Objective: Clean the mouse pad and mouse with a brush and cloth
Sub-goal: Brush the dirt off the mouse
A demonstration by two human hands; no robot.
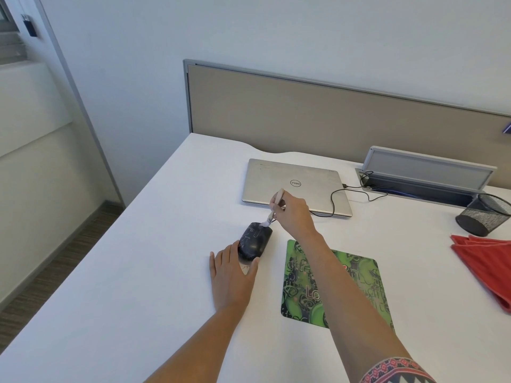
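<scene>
Two hands [232, 275] [293, 214] at mouse [254, 240], brush [279, 197] touching, table edge [114, 228] left

Bright even light, soft shadows, wide-angle edge distortion.

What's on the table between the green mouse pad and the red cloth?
Nothing. The head view shows only bare white table between the mouse pad and the cloth.

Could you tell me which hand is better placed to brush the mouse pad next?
Right, probably: the right hand holds the brush near the mouse pad; the left hand rests against the mouse.
</scene>
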